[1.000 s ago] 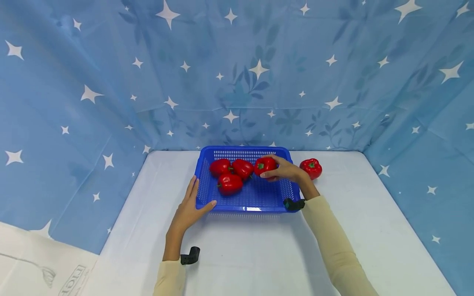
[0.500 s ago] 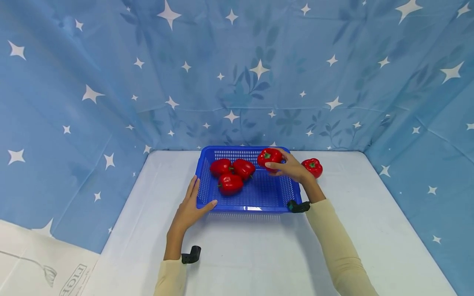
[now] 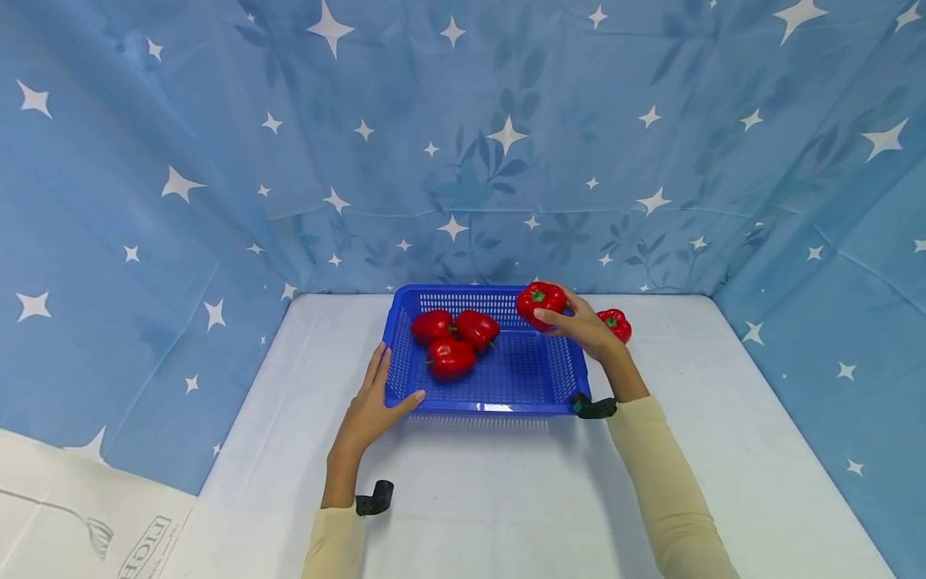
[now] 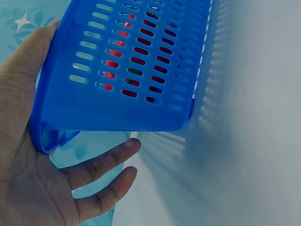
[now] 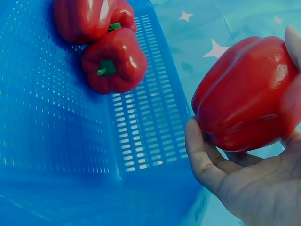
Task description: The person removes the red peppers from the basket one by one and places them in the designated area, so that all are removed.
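Observation:
My right hand grips a red bell pepper and holds it raised over the back right corner of the blue plastic basket. In the right wrist view, my thumb and fingers curl round this held pepper, beyond the basket wall. Three red bell peppers lie together in the left part of the basket, one nearest the front. My left hand rests at the basket's front left corner, its fingers fairly straight along the side and the thumb at the front rim. In the left wrist view, two fingertips stand apart from the basket wall.
Another red bell pepper lies on the white table, right of the basket and partly hidden by my right hand. A blue star-patterned curtain stands behind and along both sides of the table.
My right hand has lifted the held bell pepper up from inside the basket and moved it rightward and back. The left hand, basket and other peppers stay in place.

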{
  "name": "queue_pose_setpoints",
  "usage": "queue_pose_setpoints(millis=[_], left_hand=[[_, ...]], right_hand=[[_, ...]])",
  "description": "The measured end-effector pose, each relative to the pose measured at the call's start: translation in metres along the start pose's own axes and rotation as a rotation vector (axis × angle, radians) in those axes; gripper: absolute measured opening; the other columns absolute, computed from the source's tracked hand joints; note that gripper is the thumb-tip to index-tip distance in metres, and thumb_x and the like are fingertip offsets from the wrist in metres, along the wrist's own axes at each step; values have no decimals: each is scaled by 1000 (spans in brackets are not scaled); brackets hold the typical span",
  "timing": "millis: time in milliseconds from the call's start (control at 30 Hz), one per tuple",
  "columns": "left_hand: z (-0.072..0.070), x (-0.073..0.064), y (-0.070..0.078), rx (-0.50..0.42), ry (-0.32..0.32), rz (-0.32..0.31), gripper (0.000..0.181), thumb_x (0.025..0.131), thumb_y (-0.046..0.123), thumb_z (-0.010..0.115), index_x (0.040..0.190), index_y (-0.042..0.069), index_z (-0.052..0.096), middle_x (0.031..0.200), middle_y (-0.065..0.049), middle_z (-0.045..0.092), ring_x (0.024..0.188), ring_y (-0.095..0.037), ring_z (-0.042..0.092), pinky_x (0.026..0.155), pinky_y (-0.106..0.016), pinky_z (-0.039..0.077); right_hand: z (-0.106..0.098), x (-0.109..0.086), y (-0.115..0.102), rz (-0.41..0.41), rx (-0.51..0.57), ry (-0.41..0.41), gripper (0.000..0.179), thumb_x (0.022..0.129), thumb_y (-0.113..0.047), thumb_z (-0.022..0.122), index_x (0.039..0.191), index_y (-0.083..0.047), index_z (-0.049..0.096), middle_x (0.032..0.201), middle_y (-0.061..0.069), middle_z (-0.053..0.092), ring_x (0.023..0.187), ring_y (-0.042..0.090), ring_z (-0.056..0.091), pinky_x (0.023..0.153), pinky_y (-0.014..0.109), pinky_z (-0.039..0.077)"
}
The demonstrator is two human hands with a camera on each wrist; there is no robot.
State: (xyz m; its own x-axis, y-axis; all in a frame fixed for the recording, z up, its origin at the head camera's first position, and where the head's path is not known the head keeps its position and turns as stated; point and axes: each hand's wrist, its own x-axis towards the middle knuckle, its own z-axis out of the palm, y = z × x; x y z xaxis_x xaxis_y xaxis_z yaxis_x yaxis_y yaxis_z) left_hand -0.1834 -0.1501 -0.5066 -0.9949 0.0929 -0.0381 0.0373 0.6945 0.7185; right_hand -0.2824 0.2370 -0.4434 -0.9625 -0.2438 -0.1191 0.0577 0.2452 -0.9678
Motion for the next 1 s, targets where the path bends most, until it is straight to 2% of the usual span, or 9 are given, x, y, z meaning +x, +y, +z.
queue_pose_setpoints(millis=[100, 200, 333, 433, 567, 633, 800, 1000], left_hand=[[0, 0, -1, 1, 1, 5, 107, 78, 76, 58, 158, 32, 2, 165, 12, -8, 149, -42, 19, 104, -71, 32], [0, 0, -1, -2, 0, -1, 107, 78, 76, 58, 158, 33, 2, 165, 13, -8, 149, -41, 19, 105, -71, 32], [-1, -1, 0, -6, 2, -6, 107, 78, 77, 58, 158, 33, 2, 165, 14, -8, 149, -41, 20, 106, -70, 32], [-1, -1, 1, -9, -2, 2, 107, 78, 77, 58, 158, 31, 2, 165, 14, -8, 149, -40, 19, 107, -70, 31], [-1, -1, 1, -12, -5, 5, 108, 78, 76, 58, 158, 30, 3, 164, 15, -8, 150, -39, 17, 109, -69, 29], [-1, -1, 1, -8, -4, 3, 107, 78, 76, 59, 158, 30, 3, 164, 15, -8, 151, -37, 16, 109, -68, 29], [0, -1, 1, -1, -3, 5, 107, 78, 76, 58, 158, 30, 3, 164, 16, -9, 151, -37, 16, 109, -68, 29], [0, -1, 1, -3, 1, -2, 107, 78, 77, 58, 158, 31, 3, 164, 17, -10, 150, -38, 18, 107, -69, 31]], right_hand=[[-5, -3, 0, -7, 26, 1, 85, 91, -36, 68, 157, -18, 18, 155, 17, 31, 139, 40, 38, 103, 57, 44], [-11, -8, -3, -31, 35, 22, 82, 93, -34, 65, 157, -19, 16, 156, 17, 28, 141, 40, 35, 105, 56, 42], [-22, -18, -10, -68, 60, 82, 78, 95, -35, 62, 157, -22, 17, 156, 16, 28, 140, 37, 36, 103, 39, 50], [-33, -23, -12, -104, 162, 126, 75, 97, -31, 60, 157, -23, 16, 156, 16, 26, 140, 35, 33, 101, 32, 50], [-46, -30, -10, -200, 323, 167, 67, 98, -19, 58, 154, -19, 22, 149, 12, 31, 135, 29, 37, 97, 35, 50], [-51, -33, -8, -241, 382, 192, 63, 97, -17, 58, 151, -19, 26, 144, 6, 34, 130, 24, 42, 95, 32, 53], [-65, -40, -4, -299, 482, 276, 59, 97, -14, 59, 147, -20, 30, 140, 1, 37, 127, 20, 43, 90, 26, 56], [-82, -48, 7, -295, 550, 401, 61, 94, -12, 61, 146, -22, 30, 143, 0, 36, 130, 20, 40, 87, 26, 58]])
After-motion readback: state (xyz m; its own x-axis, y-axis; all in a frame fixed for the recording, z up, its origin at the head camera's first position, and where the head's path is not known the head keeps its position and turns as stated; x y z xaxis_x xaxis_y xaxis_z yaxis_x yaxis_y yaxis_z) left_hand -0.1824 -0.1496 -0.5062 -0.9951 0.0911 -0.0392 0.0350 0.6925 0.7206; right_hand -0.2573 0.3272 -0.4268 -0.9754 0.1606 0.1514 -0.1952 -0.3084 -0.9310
